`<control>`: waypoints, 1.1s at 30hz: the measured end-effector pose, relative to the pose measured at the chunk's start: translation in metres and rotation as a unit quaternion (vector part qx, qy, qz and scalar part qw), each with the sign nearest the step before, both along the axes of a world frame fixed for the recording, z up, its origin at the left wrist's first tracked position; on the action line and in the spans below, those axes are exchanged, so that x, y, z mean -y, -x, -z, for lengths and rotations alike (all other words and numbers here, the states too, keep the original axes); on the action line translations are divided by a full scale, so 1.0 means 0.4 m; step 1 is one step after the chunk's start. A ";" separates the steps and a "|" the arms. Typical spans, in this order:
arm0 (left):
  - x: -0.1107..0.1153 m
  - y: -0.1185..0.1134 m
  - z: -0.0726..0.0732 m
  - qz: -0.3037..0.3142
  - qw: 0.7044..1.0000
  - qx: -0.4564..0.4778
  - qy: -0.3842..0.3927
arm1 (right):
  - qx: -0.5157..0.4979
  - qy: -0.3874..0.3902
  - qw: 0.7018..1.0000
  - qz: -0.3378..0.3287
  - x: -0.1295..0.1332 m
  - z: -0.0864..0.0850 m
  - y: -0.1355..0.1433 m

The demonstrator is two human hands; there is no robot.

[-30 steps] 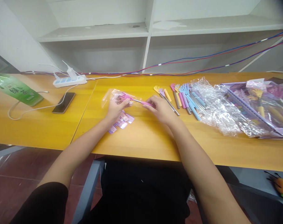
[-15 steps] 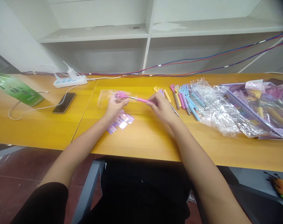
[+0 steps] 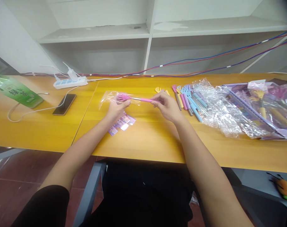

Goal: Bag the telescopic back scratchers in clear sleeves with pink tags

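A pink back scratcher (image 3: 146,100) with a claw-shaped head and a metal shaft lies level between my hands. My right hand (image 3: 166,105) pinches the end of its pink handle. At the claw end, my left hand (image 3: 117,108) is closed on a clear plastic bag (image 3: 106,98), with the claw head inside the bag. Beneath my left hand, several small purple printed cards (image 3: 122,123) lie on the table. Right of my right hand, several back scratchers (image 3: 190,102) in pink, yellow, blue and purple lie side by side.
Crumpled clear bags (image 3: 225,113) lie beside a purple box (image 3: 254,112) holding bagged scratchers at the right. To the left are a phone (image 3: 64,104), a white power strip (image 3: 70,82) and a green bottle-like package (image 3: 18,91). Cables (image 3: 181,76) run along the table's back.
The back scratcher and my right hand have shifted slightly to the right, and more of the clear bag shows around the claw head. My left hand stays nearly in place.
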State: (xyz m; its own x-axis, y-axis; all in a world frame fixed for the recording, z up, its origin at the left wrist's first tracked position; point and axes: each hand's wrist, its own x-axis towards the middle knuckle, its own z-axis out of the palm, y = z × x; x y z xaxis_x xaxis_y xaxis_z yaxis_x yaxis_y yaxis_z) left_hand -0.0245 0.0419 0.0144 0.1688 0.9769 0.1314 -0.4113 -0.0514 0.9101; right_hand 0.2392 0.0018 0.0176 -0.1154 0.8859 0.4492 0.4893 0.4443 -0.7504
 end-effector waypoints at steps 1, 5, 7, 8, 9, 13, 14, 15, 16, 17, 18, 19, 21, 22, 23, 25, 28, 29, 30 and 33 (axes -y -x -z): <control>-0.001 0.001 -0.003 0.007 1.000 0.004 0.003 | -0.005 0.007 1.000 0.000 -0.001 -0.001 -0.005; 0.002 0.006 -0.014 0.038 0.999 0.002 0.017 | -0.024 0.026 0.999 -0.001 -0.007 0.000 -0.017; 0.005 0.007 -0.014 0.051 0.998 -0.006 0.022 | -0.020 0.024 0.999 -0.008 -0.008 0.003 -0.016; 0.007 0.007 -0.011 0.056 0.998 -0.012 0.024 | -0.017 0.021 1.000 -0.011 -0.007 0.004 -0.014; 0.008 0.007 -0.008 0.059 0.998 -0.018 0.023 | -0.014 0.019 1.000 -0.015 -0.007 0.006 -0.011; 0.011 0.005 0.006 0.059 0.997 -0.053 0.012 | -0.025 0.020 0.999 -0.026 -0.004 0.011 0.000; 0.012 0.004 0.008 0.056 0.997 -0.058 0.011 | -0.026 0.020 0.999 -0.028 -0.003 0.011 0.003; 0.012 0.003 0.008 0.054 0.997 -0.059 0.013 | -0.027 0.019 0.999 -0.028 -0.003 0.010 0.005; 0.013 0.002 0.009 0.053 0.997 -0.055 0.016 | -0.027 0.016 0.999 -0.027 -0.002 0.008 0.007; 0.014 0.001 0.009 0.054 0.997 -0.046 0.019 | -0.026 0.013 0.999 -0.026 -0.001 0.007 0.009; 0.015 -0.001 0.009 0.058 0.997 -0.034 0.024 | -0.027 0.012 0.999 -0.026 0.000 0.005 0.012; 0.015 -0.002 0.010 0.063 0.997 -0.021 0.027 | -0.030 0.011 0.999 -0.027 0.001 0.004 0.015; 0.014 -0.004 0.016 0.072 0.997 -0.008 0.029 | -0.040 0.014 0.999 -0.030 0.002 0.003 0.023; 0.012 -0.005 0.020 0.078 0.996 -0.011 0.029 | -0.046 0.017 0.998 -0.032 0.003 0.003 0.028; 0.011 -0.006 0.025 0.085 0.996 -0.019 0.027 | -0.051 0.020 0.998 -0.033 0.004 0.003 0.033; 0.009 -0.005 0.035 0.099 0.994 -0.042 0.017 | -0.059 0.027 0.997 -0.030 0.006 0.004 0.042; 0.010 -0.003 0.045 0.109 0.992 -0.067 -0.006 | -0.089 0.032 0.995 -0.018 0.008 0.008 0.054; 0.012 -0.002 0.047 0.108 0.991 -0.075 -0.009 | -0.103 0.031 0.994 -0.016 0.008 0.010 0.058; 0.014 -0.002 0.048 0.102 0.991 -0.083 -0.009 | -0.115 0.027 0.993 -0.014 0.008 0.012 0.062; 0.021 -0.006 0.047 0.059 0.993 -0.101 0.001 | -0.126 0.000 0.992 0.010 0.006 0.020 0.070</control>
